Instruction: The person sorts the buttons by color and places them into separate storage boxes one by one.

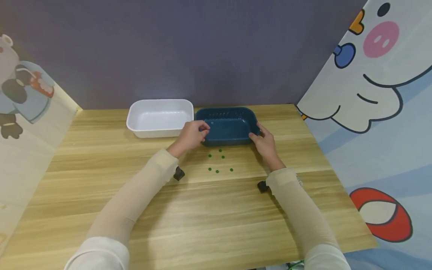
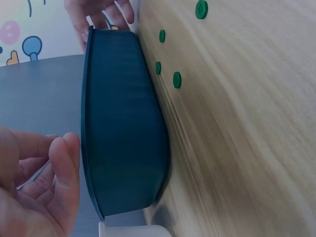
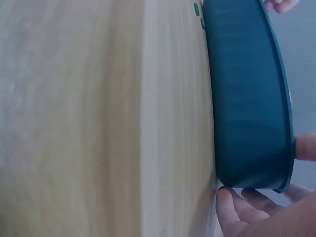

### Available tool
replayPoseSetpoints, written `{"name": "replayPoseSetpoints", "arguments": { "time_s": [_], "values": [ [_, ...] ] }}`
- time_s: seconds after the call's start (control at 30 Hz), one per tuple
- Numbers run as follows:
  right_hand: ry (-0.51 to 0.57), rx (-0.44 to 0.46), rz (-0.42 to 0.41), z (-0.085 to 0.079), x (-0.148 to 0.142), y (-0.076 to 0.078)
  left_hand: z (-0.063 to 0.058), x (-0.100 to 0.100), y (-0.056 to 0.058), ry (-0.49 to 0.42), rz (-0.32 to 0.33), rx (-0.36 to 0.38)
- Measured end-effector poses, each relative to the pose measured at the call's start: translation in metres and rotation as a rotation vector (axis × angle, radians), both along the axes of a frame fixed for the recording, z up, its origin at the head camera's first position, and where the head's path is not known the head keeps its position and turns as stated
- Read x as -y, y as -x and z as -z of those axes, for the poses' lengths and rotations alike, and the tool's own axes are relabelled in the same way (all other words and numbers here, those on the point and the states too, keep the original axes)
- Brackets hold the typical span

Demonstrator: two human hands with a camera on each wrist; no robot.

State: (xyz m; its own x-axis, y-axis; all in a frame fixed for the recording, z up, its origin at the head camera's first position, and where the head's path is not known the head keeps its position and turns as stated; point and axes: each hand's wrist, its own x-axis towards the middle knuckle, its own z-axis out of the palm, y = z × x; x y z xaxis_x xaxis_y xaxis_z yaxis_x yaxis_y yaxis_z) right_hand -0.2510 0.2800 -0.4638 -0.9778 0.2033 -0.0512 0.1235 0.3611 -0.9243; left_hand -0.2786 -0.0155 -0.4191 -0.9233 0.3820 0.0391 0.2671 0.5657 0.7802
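A dark blue basket (image 1: 227, 143) with small holes along its back wall stands on the table. My right hand (image 1: 264, 141) grips its right end, thumb over the rim and fingers against the outside, as the right wrist view shows too. Over the left end of the basket is my left hand (image 1: 193, 135), its fingers bent and thumb near the index fingertip. In the left wrist view those fingertips (image 2: 66, 143) are right at the rim; I cannot tell whether something small is pinched there. Several small green buttons (image 1: 217, 171) lie scattered in front of the basket.
A white plastic bin (image 1: 158, 133) stands just left of the basket. Behind both rises a grey wall panel (image 1: 216, 52). Cartoon-printed walls (image 1: 371, 157) flank the wooden table (image 1: 216, 217) on both sides. Dark wrist mounts (image 1: 179, 173) hang below both forearms.
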Motion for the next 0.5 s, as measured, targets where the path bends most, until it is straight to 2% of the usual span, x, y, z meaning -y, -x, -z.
{"name": "replayPoseSetpoints", "arguments": {
  "time_s": [0.23, 0.5],
  "values": [
    [0.009, 0.018, -0.004, -0.0013, 0.0013, 0.0008, 0.0007, 0.0037, 0.0027, 0.018, 0.002, -0.010],
    [0.004, 0.021, 0.008, 0.0004, 0.0008, 0.0016, -0.0016, 0.0071, 0.0004, 0.023, -0.002, 0.004]
  ]
}}
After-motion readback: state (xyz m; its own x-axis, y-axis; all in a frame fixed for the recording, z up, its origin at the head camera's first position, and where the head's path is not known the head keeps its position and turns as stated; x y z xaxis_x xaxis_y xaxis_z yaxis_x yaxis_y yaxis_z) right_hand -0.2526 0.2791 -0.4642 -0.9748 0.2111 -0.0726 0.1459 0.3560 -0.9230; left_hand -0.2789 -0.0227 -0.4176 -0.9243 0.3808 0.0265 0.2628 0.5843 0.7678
